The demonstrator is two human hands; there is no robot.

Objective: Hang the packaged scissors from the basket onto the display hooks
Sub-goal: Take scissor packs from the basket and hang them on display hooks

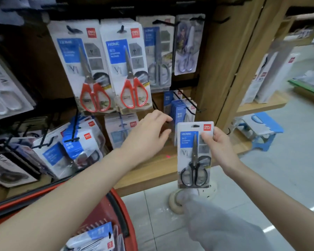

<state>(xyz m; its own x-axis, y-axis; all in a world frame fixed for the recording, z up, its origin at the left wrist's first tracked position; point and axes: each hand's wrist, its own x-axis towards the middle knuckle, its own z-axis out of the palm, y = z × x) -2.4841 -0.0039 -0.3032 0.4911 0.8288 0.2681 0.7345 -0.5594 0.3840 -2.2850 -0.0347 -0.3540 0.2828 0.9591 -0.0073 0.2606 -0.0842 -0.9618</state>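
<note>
The right hand (219, 147) pinches the pack (194, 156) near its top; the left hand (149, 131), released, reaches toward the hook (192, 104) at one o'clock. The pack may twist, missing it

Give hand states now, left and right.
Left hand: open, holding nothing, extended toward the hanging packs.
Right hand: pinching the black-handled scissors pack by its upper edge.
</note>
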